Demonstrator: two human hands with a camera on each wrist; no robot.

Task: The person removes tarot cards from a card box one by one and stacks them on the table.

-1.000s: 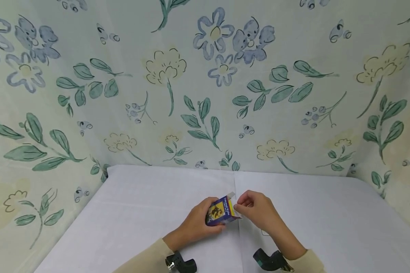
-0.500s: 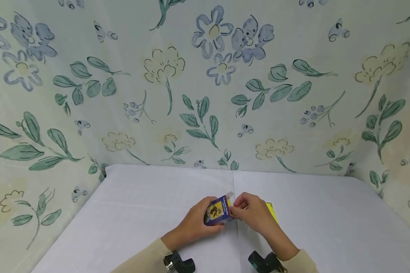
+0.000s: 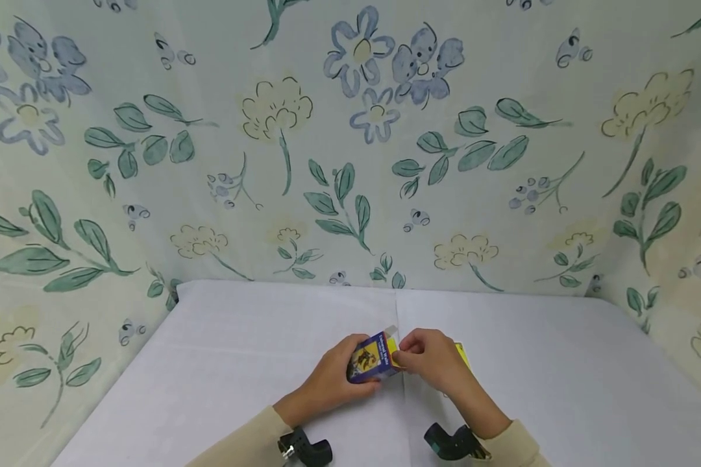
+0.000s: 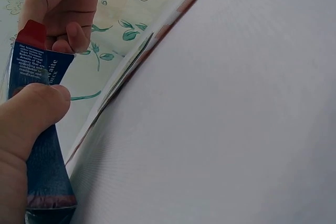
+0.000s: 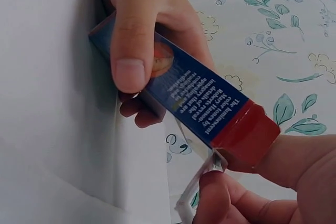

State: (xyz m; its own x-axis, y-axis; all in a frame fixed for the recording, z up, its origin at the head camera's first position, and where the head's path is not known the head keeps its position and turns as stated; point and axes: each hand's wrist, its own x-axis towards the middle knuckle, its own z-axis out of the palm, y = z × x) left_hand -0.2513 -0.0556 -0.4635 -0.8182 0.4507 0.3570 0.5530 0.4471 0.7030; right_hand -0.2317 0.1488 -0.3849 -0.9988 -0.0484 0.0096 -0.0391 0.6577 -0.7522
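Observation:
My left hand (image 3: 326, 374) grips a small blue tarot card box (image 3: 369, 359) by its sides, thumb across one face in the left wrist view. Its end is open, with a red flap (image 5: 251, 134) sticking out in the right wrist view. A whitish flap (image 3: 391, 331) stands up at that end in the head view. At the mouth, the curled fingers of my right hand (image 3: 435, 359) pinch the edge, the thumb against a pale strip (image 5: 195, 191). Whether that strip is a flap or something from inside is unclear. Yellow shows inside the mouth.
A flat yellow-edged item (image 3: 462, 354) lies on the white table (image 3: 257, 337), partly hidden behind my right hand. Floral cloth (image 3: 304, 130) hangs behind the table and along both sides. Each wrist carries a black camera mount (image 3: 305, 447).
My right hand has shifted slightly left, closer to the box mouth, uncovering the yellow-edged item behind it. The left hand keeps its hold on the box, almost in place.

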